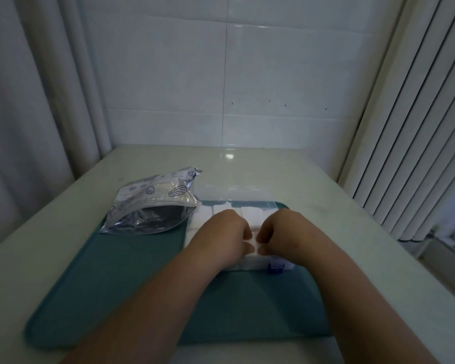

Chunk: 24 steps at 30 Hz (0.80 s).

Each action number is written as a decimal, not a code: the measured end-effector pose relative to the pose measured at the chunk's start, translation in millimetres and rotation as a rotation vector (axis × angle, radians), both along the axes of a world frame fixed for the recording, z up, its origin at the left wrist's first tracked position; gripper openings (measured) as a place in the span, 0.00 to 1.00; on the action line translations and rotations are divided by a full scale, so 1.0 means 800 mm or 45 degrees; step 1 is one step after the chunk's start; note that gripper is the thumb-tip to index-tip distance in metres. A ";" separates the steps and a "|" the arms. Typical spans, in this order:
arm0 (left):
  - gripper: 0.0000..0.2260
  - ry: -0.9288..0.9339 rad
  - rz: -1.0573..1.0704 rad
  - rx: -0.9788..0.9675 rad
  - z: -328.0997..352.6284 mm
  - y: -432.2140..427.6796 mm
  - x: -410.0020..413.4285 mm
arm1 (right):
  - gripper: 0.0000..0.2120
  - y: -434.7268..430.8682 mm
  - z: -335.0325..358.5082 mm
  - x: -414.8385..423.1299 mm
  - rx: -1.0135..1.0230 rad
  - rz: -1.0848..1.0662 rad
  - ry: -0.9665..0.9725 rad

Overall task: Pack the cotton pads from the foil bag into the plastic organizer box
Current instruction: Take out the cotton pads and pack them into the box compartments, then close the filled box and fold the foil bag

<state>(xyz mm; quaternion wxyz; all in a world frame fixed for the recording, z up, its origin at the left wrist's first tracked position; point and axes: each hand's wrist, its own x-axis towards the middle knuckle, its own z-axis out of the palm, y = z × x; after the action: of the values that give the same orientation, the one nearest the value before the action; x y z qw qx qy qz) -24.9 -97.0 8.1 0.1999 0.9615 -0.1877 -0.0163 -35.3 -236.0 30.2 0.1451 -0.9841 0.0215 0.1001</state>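
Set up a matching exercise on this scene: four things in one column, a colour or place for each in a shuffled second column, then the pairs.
Things
1. foil bag
2. latch
3. mat
4. cotton pads

Colour or place
A. blue, on the near edge of the organizer box
B. teal, under the organizer box
C. white, in the compartments of the organizer box
D. lying open, left of the organizer box

Pairs: 1-D, 2-A, 3-B, 4-C
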 end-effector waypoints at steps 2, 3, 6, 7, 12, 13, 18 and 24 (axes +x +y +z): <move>0.15 0.002 -0.023 -0.040 0.001 0.007 -0.001 | 0.11 -0.005 -0.001 -0.005 0.065 0.014 -0.050; 0.14 0.004 -0.023 -0.084 0.003 0.011 -0.001 | 0.10 -0.009 0.000 -0.006 0.098 0.024 -0.079; 0.11 0.008 0.032 -0.293 0.010 0.023 0.001 | 0.08 -0.016 0.001 -0.009 0.132 0.031 -0.193; 0.10 0.000 0.058 -0.364 0.012 0.025 0.002 | 0.07 -0.017 0.001 -0.007 0.169 0.012 -0.245; 0.09 -0.094 0.161 -0.506 0.016 0.035 0.010 | 0.04 -0.024 0.002 0.005 0.336 -0.076 -0.359; 0.10 -0.112 0.207 -0.499 0.015 0.040 0.012 | 0.05 -0.026 0.003 0.009 0.349 -0.098 -0.383; 0.13 -0.200 0.487 -0.333 0.006 0.070 0.022 | 0.13 -0.034 0.005 0.036 0.179 -0.246 -0.249; 0.14 -0.059 0.497 -0.301 0.000 0.094 0.034 | 0.15 -0.030 -0.009 0.062 0.083 -0.322 -0.153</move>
<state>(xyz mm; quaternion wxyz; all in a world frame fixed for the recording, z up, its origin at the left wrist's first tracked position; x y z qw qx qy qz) 2.2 -21.6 8.1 0.3063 0.9496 -0.0031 0.0668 14.0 -260.0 23.3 0.1894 -0.9725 0.1334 0.0226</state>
